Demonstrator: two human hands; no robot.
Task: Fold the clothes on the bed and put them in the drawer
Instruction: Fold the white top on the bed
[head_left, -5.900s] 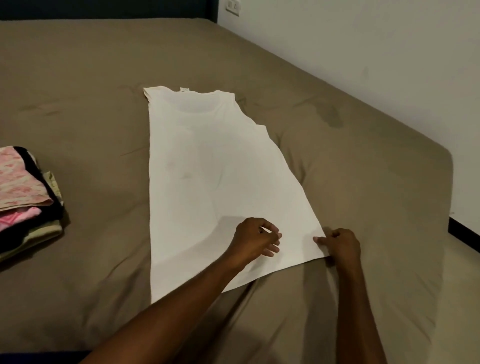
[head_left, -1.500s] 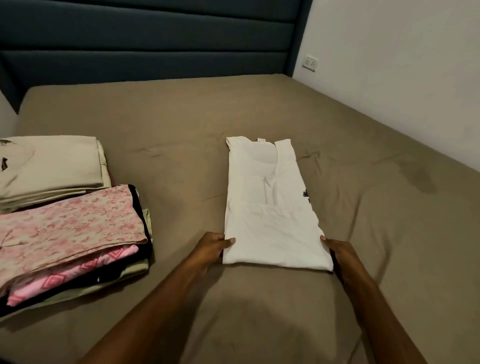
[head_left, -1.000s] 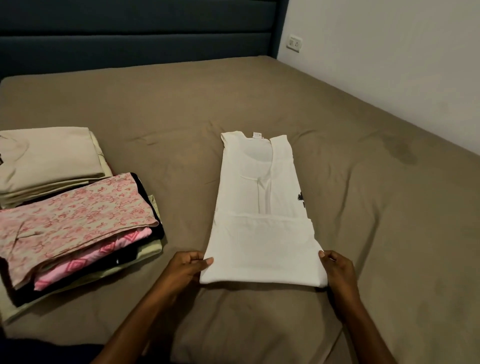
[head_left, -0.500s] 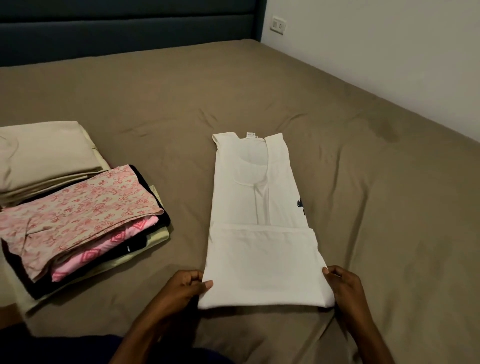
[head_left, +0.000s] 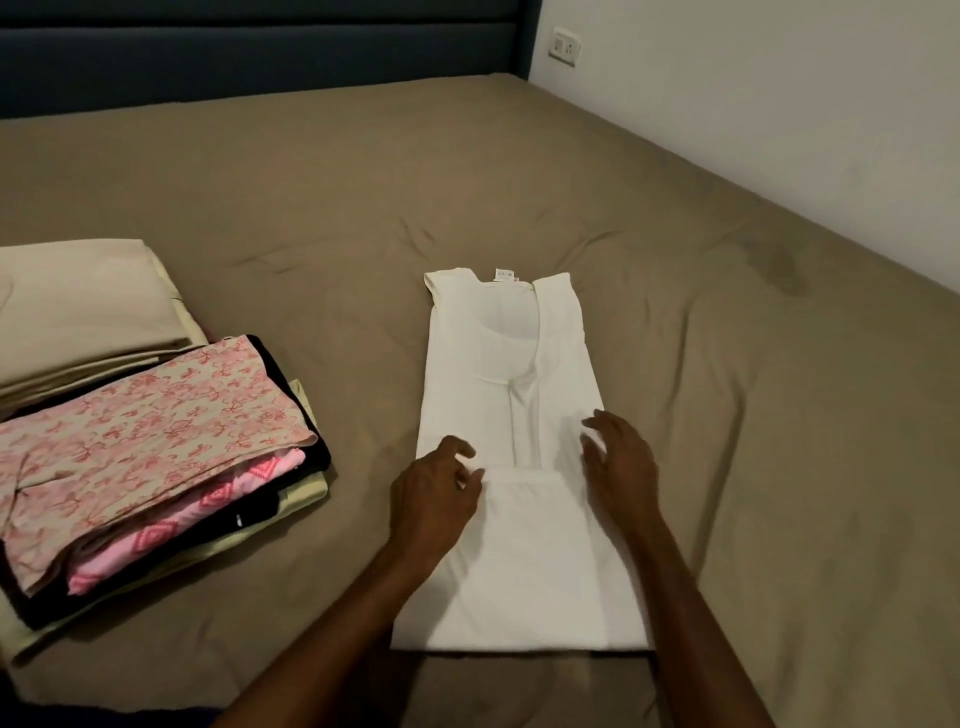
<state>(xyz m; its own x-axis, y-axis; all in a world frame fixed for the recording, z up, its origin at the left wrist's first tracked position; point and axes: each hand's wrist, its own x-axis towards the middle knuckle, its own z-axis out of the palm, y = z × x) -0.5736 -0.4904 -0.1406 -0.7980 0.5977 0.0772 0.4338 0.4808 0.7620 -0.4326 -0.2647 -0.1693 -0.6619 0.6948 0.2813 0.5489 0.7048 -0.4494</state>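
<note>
Your left hand reaches forward over the left edge of the shirt, palm down, fingers loosely bent and holding nothing, so its grip is slack. Your right hand is over the shirt's right edge, fingers spread and nearly straight, its grip likewise loose; whether either hand touches the cloth is unclear. Both forearms come in from the bottom of the view, converging on the shirt. The shirt lies flat on the bed, neck away from you, its lower part folded up over the middle. A stack of folded clothes sits to your left.
</note>
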